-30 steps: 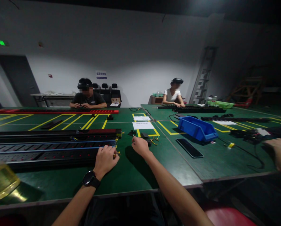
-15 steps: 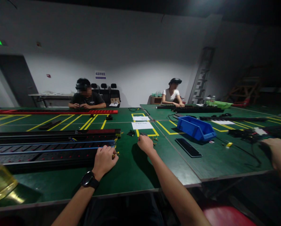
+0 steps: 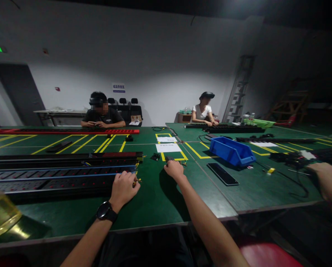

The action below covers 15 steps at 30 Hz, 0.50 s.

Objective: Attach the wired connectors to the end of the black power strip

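Note:
My left hand (image 3: 125,188), a dark watch on its wrist, is closed at the right end of a long black power strip (image 3: 79,183). Yellow-tipped wires (image 3: 138,180) poke out at its thumb and forefinger. My right hand (image 3: 174,170) is closed around a small dark part (image 3: 169,159), mostly hidden by the fingers. Just past that hand lie some small yellowish bits (image 3: 185,163). Left of it sits a small black bracket-like piece (image 3: 155,157). Other long strips (image 3: 68,158) lie behind the one at my left hand.
White paper sheets (image 3: 168,148) lie ahead on the green table. To the right are a blue bin (image 3: 231,152), a phone (image 3: 223,174) and a co-worker's hand (image 3: 325,174). A blurred yellow tape roll (image 3: 2,213) stands near left. Two people sit across the table.
My right hand has shifted slightly right, covering more of the small yellowish bits. My left hand stays at the strip's end. The co-worker's hand at right moved a little.

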Each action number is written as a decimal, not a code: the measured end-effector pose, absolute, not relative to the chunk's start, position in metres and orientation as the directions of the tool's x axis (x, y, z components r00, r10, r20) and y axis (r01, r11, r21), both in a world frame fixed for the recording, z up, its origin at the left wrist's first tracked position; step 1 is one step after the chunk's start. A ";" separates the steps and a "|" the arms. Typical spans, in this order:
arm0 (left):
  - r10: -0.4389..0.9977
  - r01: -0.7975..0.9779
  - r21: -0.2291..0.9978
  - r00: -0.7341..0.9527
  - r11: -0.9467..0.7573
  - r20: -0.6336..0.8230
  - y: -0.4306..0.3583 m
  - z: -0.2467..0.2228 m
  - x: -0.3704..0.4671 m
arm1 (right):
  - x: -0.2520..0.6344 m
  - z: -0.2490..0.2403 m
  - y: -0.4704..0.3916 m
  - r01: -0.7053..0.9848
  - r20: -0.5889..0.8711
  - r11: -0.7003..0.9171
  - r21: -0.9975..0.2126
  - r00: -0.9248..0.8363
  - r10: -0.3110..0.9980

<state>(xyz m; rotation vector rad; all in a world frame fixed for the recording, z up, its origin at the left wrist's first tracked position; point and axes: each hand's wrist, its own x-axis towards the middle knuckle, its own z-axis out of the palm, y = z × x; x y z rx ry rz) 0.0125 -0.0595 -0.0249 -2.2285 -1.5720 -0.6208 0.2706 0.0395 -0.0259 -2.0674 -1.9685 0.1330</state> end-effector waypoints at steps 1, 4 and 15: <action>0.794 0.944 -0.027 0.292 -0.329 0.533 -0.059 -0.025 0.013 | 0.270 -0.026 0.039 0.961 0.125 -0.034 -0.273 0.071 0.990; 0.789 0.944 -0.040 0.295 -0.326 0.539 -0.059 -0.026 0.013 | 0.267 -0.024 0.037 0.956 0.138 -0.038 -0.291 0.082 0.987; 0.791 0.948 -0.063 0.297 -0.313 0.535 -0.059 -0.027 0.012 | 0.277 -0.031 0.055 0.730 0.326 0.132 -0.670 0.131 0.936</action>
